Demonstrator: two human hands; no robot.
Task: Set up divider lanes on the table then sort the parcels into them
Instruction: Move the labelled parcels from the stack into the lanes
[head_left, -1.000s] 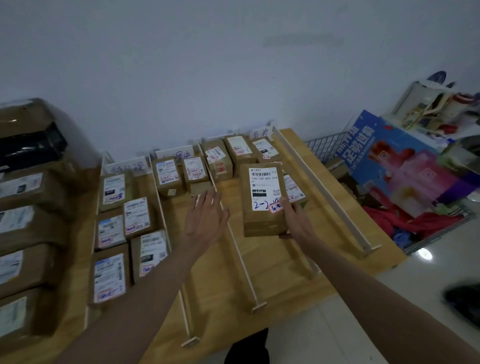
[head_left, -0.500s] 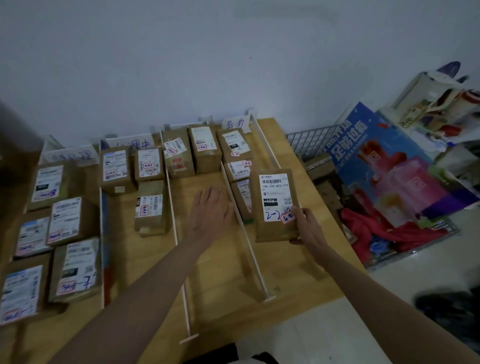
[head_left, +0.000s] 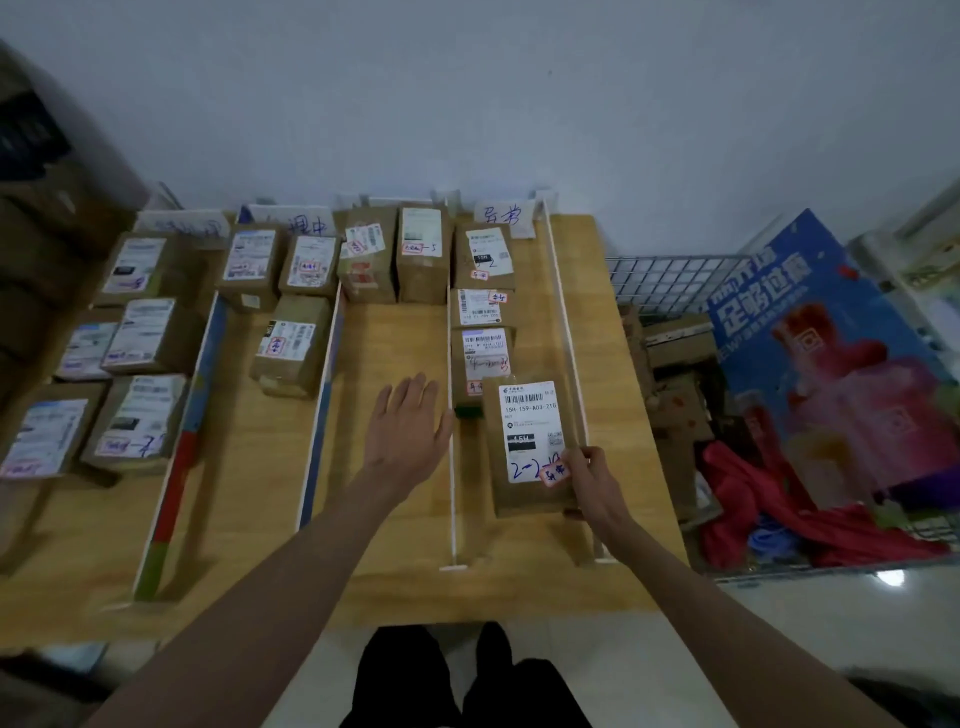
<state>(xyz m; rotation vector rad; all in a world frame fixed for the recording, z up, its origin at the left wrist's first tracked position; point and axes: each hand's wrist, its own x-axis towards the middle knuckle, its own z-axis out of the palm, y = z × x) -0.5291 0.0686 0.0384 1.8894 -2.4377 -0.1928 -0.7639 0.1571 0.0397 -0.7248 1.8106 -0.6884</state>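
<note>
Cardboard parcel (head_left: 530, 447) looks stiff, light, grippable by its edges; right hand (head_left: 595, 480) fingers clamp its lower right corner over the rightmost lane. Left hand (head_left: 408, 423) hovers flat, fingers apart, empty.

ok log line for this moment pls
right hand: holding parcel over rightmost lane | left hand: open, empty, over the next lane | table

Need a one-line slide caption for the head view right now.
Right hand lowers a labelled parcel into the rightmost divider lane; open left hand hovers beside it.
</note>
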